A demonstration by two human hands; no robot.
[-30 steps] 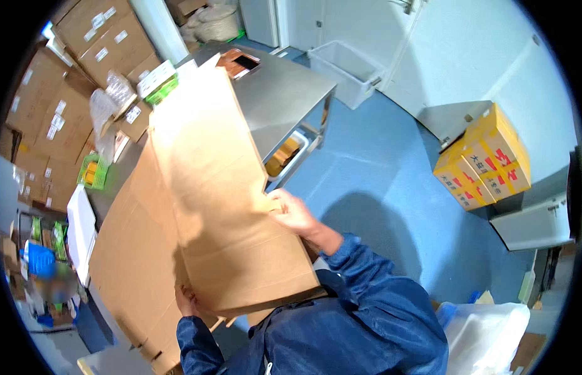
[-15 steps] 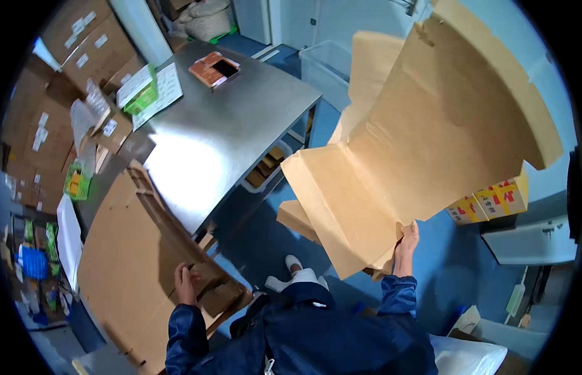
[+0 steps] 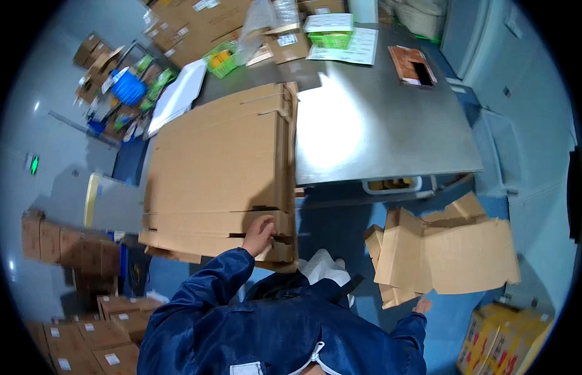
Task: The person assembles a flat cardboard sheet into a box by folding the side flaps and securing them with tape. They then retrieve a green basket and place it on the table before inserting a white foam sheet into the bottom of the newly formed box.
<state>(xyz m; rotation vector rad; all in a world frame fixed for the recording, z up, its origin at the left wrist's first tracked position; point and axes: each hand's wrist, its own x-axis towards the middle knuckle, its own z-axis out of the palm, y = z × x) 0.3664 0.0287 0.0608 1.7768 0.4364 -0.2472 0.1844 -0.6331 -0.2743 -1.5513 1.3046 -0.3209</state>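
A stack of flattened brown cardboard boxes [image 3: 216, 162] lies on the left part of the metal table, overhanging its near edge. My left hand [image 3: 260, 236] is over the near right corner of that stack, fingers loosely curled and apart, beside a slot in the cardboard. I cannot make out whether it touches the top sheet. To the right, a creased, folded-open brown cardboard sheet [image 3: 469, 256] is low, above or on the blue floor. Just below its near edge is my right hand [image 3: 422, 304], fingers stretched out, apparently apart from the sheet.
The metal table [image 3: 391, 131] bears a green basket [image 3: 330, 40], papers and a phone on a brown folder [image 3: 411, 65]. Under it stands a white bin [image 3: 391, 185]. Yellow-taped cartons [image 3: 500, 340] stand at lower right; stacked cartons [image 3: 91, 340] at lower left.
My view has turned left. The large sheet that my right hand held up has dropped lower and away, and the hand seems to have let go. My left hand stays by the stack.
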